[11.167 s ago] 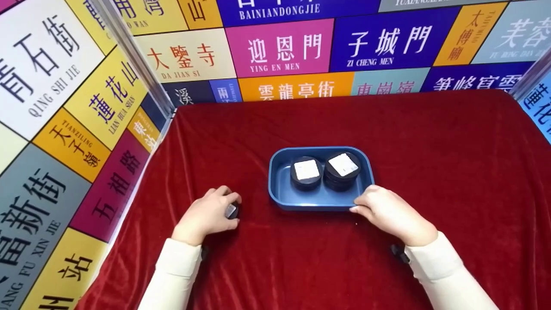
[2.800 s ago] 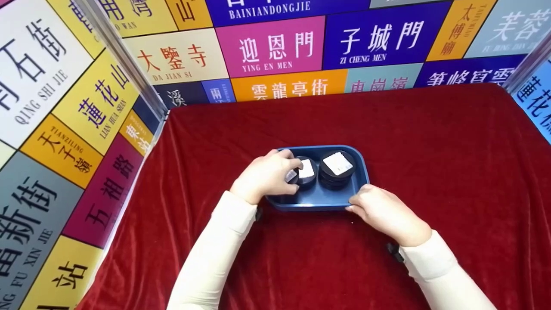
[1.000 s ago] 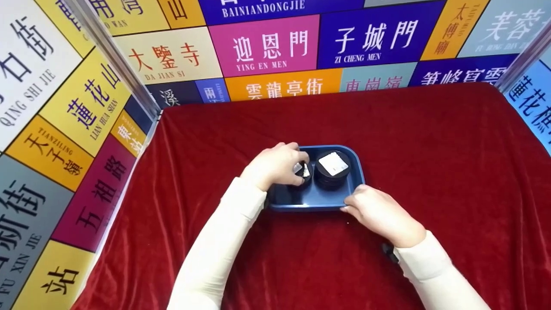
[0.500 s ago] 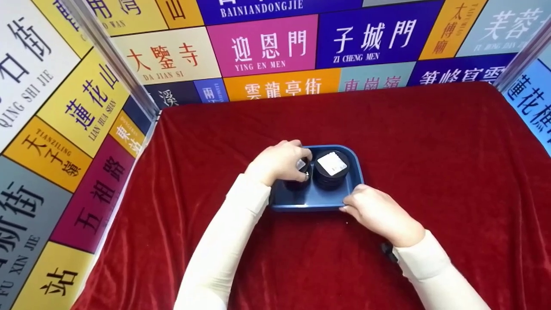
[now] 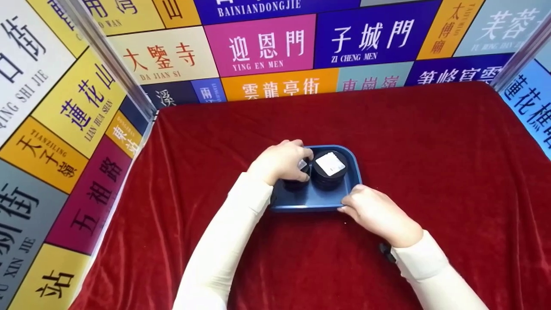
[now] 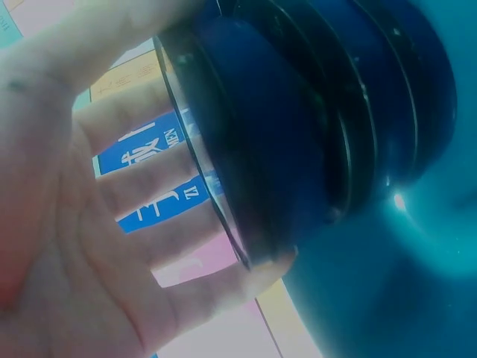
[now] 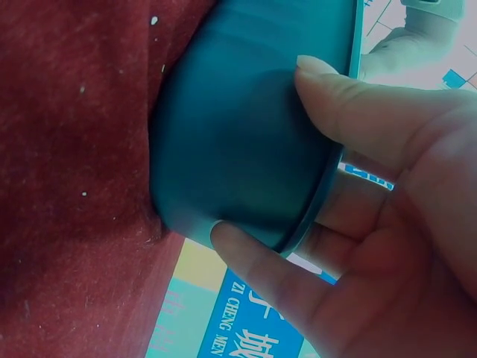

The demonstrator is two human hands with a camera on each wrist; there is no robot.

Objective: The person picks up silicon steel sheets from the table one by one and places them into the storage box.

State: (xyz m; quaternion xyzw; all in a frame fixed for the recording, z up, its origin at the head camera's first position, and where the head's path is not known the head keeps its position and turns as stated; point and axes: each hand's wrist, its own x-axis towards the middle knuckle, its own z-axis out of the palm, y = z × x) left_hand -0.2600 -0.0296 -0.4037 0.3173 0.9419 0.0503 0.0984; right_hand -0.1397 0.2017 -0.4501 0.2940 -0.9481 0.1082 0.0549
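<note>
A blue rectangular tray [image 5: 308,200] with rounded corners lies on the red cloth. My left hand [image 5: 280,162] is over its left side, thumb and fingers round the edge of a black round, flat disc-like piece [image 6: 246,142] with a pale label. In the left wrist view that piece lies against a stack of similar black discs [image 6: 395,97]; whether it rests fully on them I cannot tell. Beside it in the tray stands another stack of black discs [image 5: 329,167], a white label on top. My right hand [image 5: 381,214] pinches the tray's near right corner, thumb and fingers on its wall.
Red velvet cloth [image 5: 413,137] covers the table all round the tray. Panels with colourful Chinese place-name signs [image 5: 262,47] stand behind and at the left. A few tiny white specks [image 7: 154,20] dot the cloth near the tray.
My left hand, earlier left of the tray with a black piece, has carried it into the tray and onto the left stack. Lately it shifted slightly right. The right hand keeps its hold.
</note>
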